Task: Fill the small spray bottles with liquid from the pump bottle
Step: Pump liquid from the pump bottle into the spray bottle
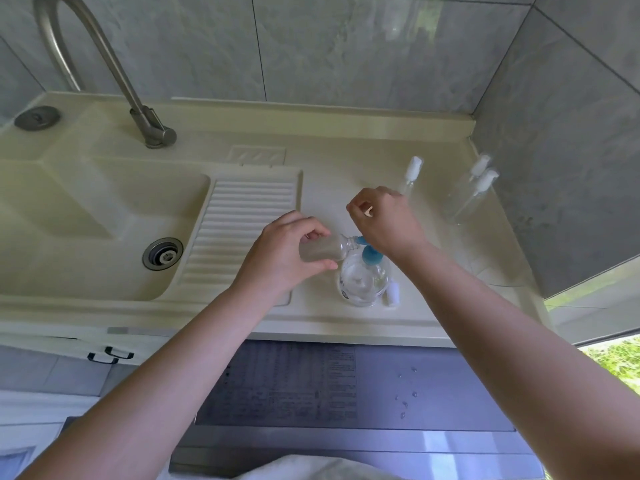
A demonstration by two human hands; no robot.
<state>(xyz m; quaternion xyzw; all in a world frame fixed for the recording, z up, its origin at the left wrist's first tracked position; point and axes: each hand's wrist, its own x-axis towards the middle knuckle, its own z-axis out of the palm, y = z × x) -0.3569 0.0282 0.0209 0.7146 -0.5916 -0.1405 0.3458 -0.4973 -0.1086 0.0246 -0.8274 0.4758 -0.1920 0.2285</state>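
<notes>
Both arms reach forward; left hand (287, 251) fingers curled gripping, right hand (384, 220) pressing down.

Grey marbled wall tiles (346, 46) fill the top of the frame and turn a corner at the upper right. Below them lies a cream surface (339, 161) with a moulded sink (86, 216) on the left, a ribbed draining board (239, 226) beside it and a curved steel tap (104, 64) in the upper left. A grey appliance top (415, 386) stands below. Daylight and green grass (620, 362) show at the right edge.
</notes>
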